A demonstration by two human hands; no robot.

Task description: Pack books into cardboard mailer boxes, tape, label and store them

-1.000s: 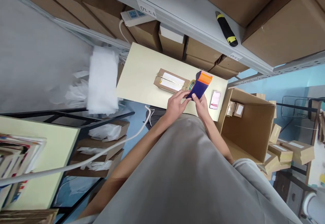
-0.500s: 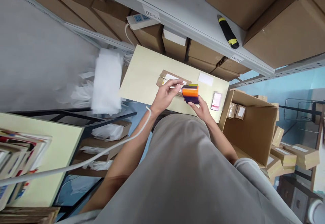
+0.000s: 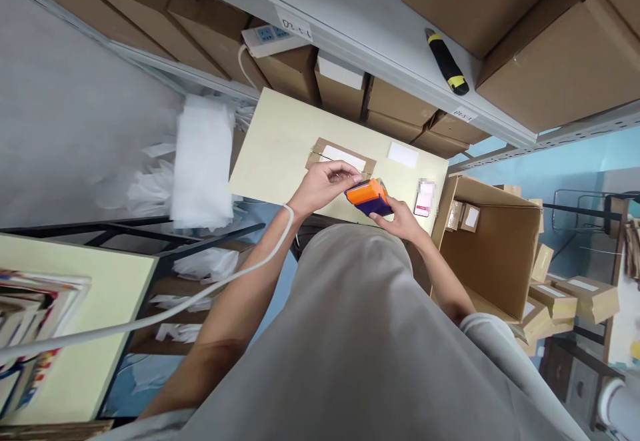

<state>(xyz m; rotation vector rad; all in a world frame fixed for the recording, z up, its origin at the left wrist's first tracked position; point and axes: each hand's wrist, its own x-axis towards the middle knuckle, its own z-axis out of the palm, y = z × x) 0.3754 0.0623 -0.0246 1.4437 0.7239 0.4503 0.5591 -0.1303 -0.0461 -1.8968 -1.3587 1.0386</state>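
Note:
My right hand (image 3: 400, 219) grips an orange and dark blue handheld device (image 3: 369, 197) just above the near edge of the pale yellow table (image 3: 280, 147). My left hand (image 3: 323, 184) hovers beside it with its fingers curled and pinched; what they pinch is too small to make out. A flat brown parcel (image 3: 340, 155) with a white label lies on the table just beyond my left hand. A loose white label (image 3: 403, 154) lies to its right, and a phone (image 3: 424, 198) rests near the table's right corner.
An open cardboard carton (image 3: 493, 254) with small parcels stands right of the table. Shelves above hold brown boxes, a power strip (image 3: 273, 35) and a black-and-yellow utility knife (image 3: 447, 62). White plastic bags (image 3: 203, 157) hang at the left. A white cable (image 3: 210, 294) crosses my left arm.
The device came down from upright over the table to lie tilted in my right hand near the edge. My left hand let go of it and drew back pinched; a white label now lies on the table.

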